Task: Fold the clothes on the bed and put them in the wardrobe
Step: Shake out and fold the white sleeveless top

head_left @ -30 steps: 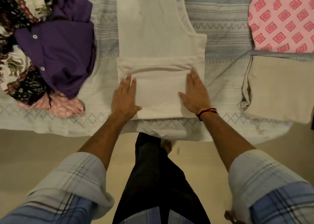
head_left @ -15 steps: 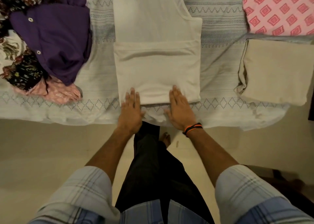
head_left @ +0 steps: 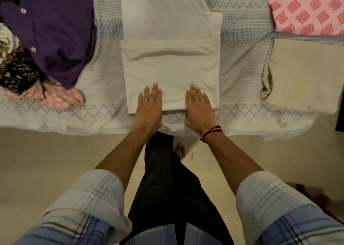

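Note:
A white sleeveless garment (head_left: 170, 58) lies flat on the bed, its lower part folded up over the middle. My left hand (head_left: 149, 108) and my right hand (head_left: 200, 110) rest palm down on the garment's near edge, fingers flat and slightly apart, holding nothing. A purple buttoned shirt (head_left: 54, 36) tops a loose pile of patterned clothes (head_left: 16, 70) at the left. A folded beige cloth (head_left: 305, 75) lies at the right.
The bed is covered by a white sheet with grey woven bands (head_left: 104, 112), its edge hanging over the near side. A pink pillow with red squares (head_left: 307, 8) sits at the far right. Beige floor (head_left: 46, 161) lies below, my dark trouser leg in the middle.
Both hands have slid from the middle of the folded white garment toward its near edge and closer together. The view has shifted slightly.

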